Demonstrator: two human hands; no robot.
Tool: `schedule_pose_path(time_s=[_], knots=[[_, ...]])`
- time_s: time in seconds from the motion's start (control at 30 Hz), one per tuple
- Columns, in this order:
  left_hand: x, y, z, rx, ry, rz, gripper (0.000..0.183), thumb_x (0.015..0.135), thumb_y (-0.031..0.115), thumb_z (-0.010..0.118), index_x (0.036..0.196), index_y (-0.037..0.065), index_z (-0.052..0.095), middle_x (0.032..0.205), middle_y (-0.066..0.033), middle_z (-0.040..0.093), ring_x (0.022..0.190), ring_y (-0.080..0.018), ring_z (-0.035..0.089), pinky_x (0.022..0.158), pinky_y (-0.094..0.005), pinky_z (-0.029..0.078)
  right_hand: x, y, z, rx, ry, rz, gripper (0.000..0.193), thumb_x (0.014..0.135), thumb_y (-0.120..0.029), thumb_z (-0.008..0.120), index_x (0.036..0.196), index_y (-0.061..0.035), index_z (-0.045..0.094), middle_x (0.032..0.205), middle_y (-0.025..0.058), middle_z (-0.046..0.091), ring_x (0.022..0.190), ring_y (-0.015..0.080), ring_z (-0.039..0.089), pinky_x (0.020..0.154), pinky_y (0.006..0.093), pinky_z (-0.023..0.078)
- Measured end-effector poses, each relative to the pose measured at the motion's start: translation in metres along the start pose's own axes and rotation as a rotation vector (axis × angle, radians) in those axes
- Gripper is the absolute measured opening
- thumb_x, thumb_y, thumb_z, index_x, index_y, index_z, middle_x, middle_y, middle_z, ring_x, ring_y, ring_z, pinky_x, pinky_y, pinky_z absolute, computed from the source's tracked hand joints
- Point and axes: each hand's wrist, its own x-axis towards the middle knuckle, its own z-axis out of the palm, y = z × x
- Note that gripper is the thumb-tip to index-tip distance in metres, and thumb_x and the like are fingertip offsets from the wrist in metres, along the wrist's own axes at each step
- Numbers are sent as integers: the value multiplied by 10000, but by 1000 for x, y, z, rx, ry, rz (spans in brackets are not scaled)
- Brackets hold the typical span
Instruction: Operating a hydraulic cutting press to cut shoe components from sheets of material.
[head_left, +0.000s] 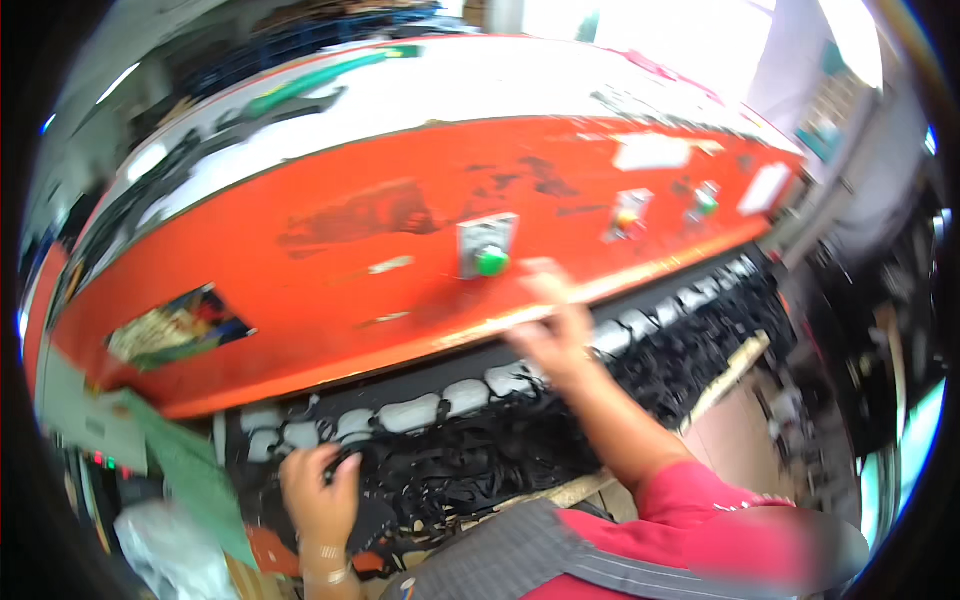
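Observation:
My right hand [556,335] reaches out in front of the orange machine panel [360,280], fingers stretched apart and slightly blurred. It is nearest to a green push button [491,261] on a metal plate, just left of the fingertips; a gap shows between them. My left hand [318,490] is lower left, over the heap of black scrap strips [460,480], its fingers loosely curled and the thumb apart from them. Black material shows between thumb and fingers; whether they touch it is unclear. Below the panel runs a row of whitish pads [410,414] framed in black.
Further right on the panel sit a red-and-yellow button [627,222] and another green button [707,206]. Black strips and a green-handled tool [320,82] lie on the white machine top. A clear plastic bag [175,550] is at lower left. A pale bar [725,385] edges the scrap heap.

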Motion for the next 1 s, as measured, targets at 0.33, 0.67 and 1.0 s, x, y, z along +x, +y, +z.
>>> schedule_pose_path(time_s=[0.33, 0.67, 1.0], knots=[[122, 208, 119, -536, -196, 472, 227, 870, 299, 597, 823, 79, 623, 805, -127, 648, 747, -320, 642, 653, -442, 513, 77, 110, -324, -865, 734, -72, 606, 1002, -481, 340, 1337, 7, 468, 1347, 242, 478, 1293, 387, 399, 1084, 477, 299], [44, 154, 120, -506, -100, 258, 284, 918, 317, 550, 791, 67, 596, 763, -134, 617, 795, -342, 623, 677, -454, 492, 26, 113, -302, -387, 596, 152, 492, 987, -306, 478, 1341, 33, 440, 1287, 187, 509, 1189, 277, 495, 1028, 368, 363], [-121, 74, 86, 37, -358, -16, 309, 895, 332, 567, 719, 90, 644, 760, -97, 600, 801, -290, 600, 720, -414, 494, -117, -111, -60, 22, -1101, -43, 575, 693, -453, 777, 1033, -9, 642, 880, 151, 630, 837, 328, 609, 761, 399, 501]])
